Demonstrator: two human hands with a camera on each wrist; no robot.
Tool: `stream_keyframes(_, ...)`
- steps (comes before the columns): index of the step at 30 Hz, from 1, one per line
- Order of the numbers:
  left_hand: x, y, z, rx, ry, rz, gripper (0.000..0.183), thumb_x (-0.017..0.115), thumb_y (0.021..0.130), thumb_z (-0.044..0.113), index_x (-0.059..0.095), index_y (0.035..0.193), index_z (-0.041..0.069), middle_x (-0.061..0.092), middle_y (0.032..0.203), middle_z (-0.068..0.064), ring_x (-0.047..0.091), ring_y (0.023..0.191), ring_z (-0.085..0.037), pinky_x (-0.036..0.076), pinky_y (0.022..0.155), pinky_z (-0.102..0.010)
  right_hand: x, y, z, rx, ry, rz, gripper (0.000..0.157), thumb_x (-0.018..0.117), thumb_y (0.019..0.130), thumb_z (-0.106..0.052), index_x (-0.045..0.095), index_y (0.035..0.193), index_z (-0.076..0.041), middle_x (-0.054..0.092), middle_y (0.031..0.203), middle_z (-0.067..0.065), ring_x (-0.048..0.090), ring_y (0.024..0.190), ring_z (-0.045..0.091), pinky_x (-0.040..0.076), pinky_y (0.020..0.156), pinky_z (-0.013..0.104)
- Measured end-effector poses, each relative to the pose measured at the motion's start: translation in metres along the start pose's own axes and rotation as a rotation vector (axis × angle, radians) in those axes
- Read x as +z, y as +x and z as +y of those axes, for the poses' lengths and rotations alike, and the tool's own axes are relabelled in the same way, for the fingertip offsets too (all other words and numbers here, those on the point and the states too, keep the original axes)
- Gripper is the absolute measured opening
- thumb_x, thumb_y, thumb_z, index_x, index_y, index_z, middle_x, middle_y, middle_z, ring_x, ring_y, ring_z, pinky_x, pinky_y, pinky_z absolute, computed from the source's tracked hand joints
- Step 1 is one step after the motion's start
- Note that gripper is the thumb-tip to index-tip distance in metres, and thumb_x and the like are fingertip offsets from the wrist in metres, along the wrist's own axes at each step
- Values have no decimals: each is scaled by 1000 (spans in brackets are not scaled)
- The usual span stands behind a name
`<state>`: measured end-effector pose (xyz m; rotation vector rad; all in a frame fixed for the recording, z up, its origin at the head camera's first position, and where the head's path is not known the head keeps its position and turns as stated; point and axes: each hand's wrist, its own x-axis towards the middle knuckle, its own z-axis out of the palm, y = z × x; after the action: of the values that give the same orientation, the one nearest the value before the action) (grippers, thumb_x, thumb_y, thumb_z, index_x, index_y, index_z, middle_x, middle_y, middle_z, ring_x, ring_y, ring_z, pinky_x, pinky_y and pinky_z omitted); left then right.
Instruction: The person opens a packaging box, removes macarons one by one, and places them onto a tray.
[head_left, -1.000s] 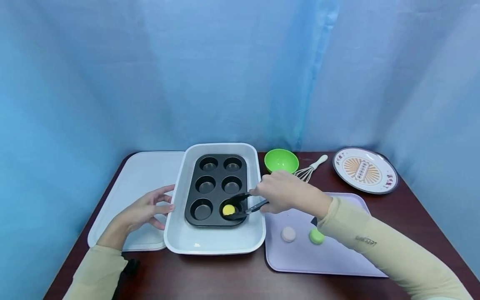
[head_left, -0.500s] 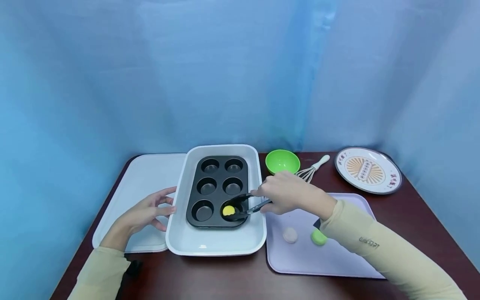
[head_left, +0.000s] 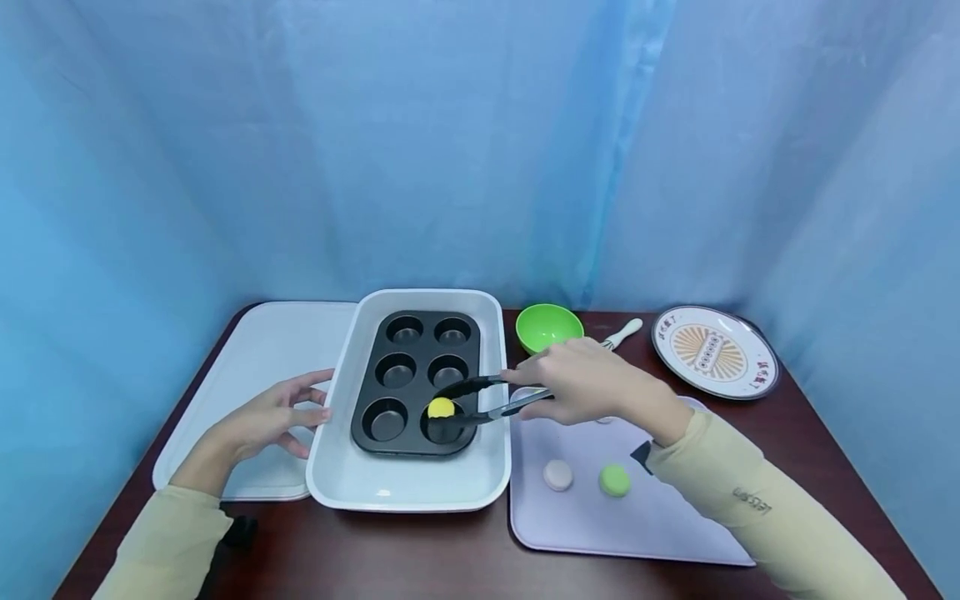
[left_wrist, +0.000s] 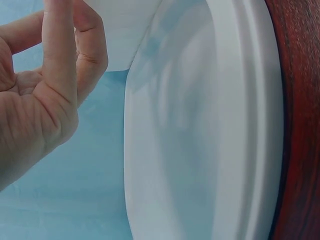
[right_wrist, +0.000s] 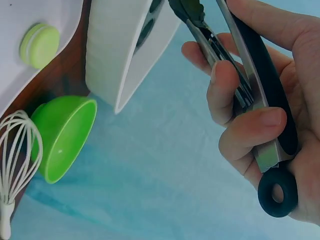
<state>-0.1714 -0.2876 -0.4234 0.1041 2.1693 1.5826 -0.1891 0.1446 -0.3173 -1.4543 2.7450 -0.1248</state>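
Observation:
My right hand [head_left: 581,382] grips black-and-silver tongs [head_left: 517,406], also seen in the right wrist view with a ring at the handle end. The tongs' black tips reach over the front right cup of a dark muffin pan [head_left: 416,385]. A yellow macaron [head_left: 441,407] is at those tips, over that cup. The pan stands in a deep white tray [head_left: 405,487]. My left hand [head_left: 273,417] is at the tray's left wall with fingers loosely bent, its fingertips at or touching the wall. In the left wrist view that hand [left_wrist: 45,70] holds nothing.
On a lilac tray [head_left: 630,533] lie a pale macaron [head_left: 558,475] and a green macaron [head_left: 615,481]; another pale thing is mostly hidden by my right hand. Behind are a green bowl [head_left: 549,327], a whisk [right_wrist: 17,160] and a plate [head_left: 715,352]. A white board [head_left: 277,342] lies left.
The yellow macaron and the tongs' tips sit slightly higher over the cup than before. The whole view has shifted a little. My left hand stays at the tray wall.

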Motion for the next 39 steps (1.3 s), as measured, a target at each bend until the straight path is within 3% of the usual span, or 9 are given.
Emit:
stream_keyframes(6, 1, -1, 1, -2, 20, 24, 75, 69, 96, 19, 29, 159, 11, 50, 129, -25, 67, 98, -31, 62, 67, -52, 0, -22, 17, 10, 118, 42, 50, 81, 87, -37, 70, 132, -18, 73, 101, -14, 51, 61, 0, 42, 48, 22)
stream_keyframes(10, 1, -4, 1, -8, 23, 30, 75, 69, 97, 19, 29, 159, 11, 50, 130, -25, 67, 98, -30, 62, 68, -51, 1, -49, 32, -32, 172, 116, 49, 80, 88, -39, 70, 131, -18, 72, 109, -13, 52, 65, -2, 45, 54, 21)
stream_keyframes(16, 1, -6, 0, -11, 38, 34, 75, 68, 97, 18, 28, 159, 10, 50, 128, -24, 67, 97, -30, 62, 67, -51, -5, -107, 55, -56, 307, 149, 49, 81, 89, -29, 68, 132, -9, 71, 121, -2, 63, 81, -1, 52, 66, 18)
stream_keyframes(22, 0, -1, 2, 3, 71, 34, 72, 68, 97, 17, 30, 158, 8, 51, 124, -23, 66, 97, -31, 62, 66, -51, -5, -177, 70, 56, 256, 165, 52, 87, 82, -27, 71, 130, -16, 71, 122, -8, 65, 106, 1, 47, 82, 8)
stream_keyframes(27, 0, 3, 4, 6, 86, 32, 71, 68, 97, 15, 32, 157, 7, 51, 122, -23, 66, 96, -31, 62, 66, -51, 4, -224, 86, 95, 292, 155, 58, 90, 77, -19, 69, 131, -15, 71, 123, -7, 61, 99, -6, 45, 75, 6)
stream_keyframes(30, 0, 3, 3, -2, 86, 38, 72, 68, 96, 15, 32, 157, 8, 51, 122, -23, 66, 96, -31, 62, 66, -50, 14, -244, 93, 140, 362, 112, 57, 87, 80, -15, 67, 134, -13, 69, 98, -19, 48, 72, -17, 42, 61, 6)
stream_keyframes(32, 0, 3, 3, -6, 80, 35, 72, 69, 96, 15, 31, 158, 9, 50, 123, -23, 66, 96, -31, 62, 66, -51, 19, -255, 97, 175, 413, 88, 55, 84, 82, -12, 66, 134, -12, 51, 70, -22, 30, 58, -17, 37, 51, 8)
stream_keyframes(34, 1, 3, 2, -3, 78, 32, 73, 69, 96, 16, 31, 158, 9, 50, 124, -23, 66, 96, -31, 62, 66, -51, 24, -264, 100, 216, 458, 68, 55, 83, 84, -10, 66, 135, -13, 29, 59, -15, 15, 53, -15, 33, 45, 12)
stream_keyframes(39, 1, 2, 1, 2, 73, 38, 73, 69, 96, 17, 32, 158, 10, 51, 124, -23, 67, 95, -30, 62, 65, -51, 33, -276, 107, 280, 555, 14, 53, 81, 86, -10, 65, 136, -13, 24, 53, -1, 19, 51, -14, 34, 41, 14)
